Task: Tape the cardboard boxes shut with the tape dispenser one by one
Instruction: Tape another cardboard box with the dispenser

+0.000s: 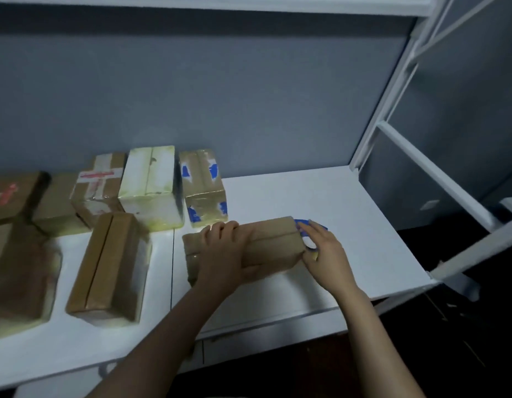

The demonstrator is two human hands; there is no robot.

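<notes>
The left hand [220, 248] lies across the cardboard box [273, 239] near the middle of the white worktop [349, 196], its grip curled over the far edge and clamped on it; the right hand [323, 245] has its grip closed round the blue tape dispenser [302, 225], set against the box's right end; this box looks mid-taping, though I cannot make out a strip on its seam; behind, the blue-patched box [203, 185] and the red-taped box [100, 185] look sealed; the long box [108, 268] at the left shows a dark open seam, so I judge it remains.
</notes>
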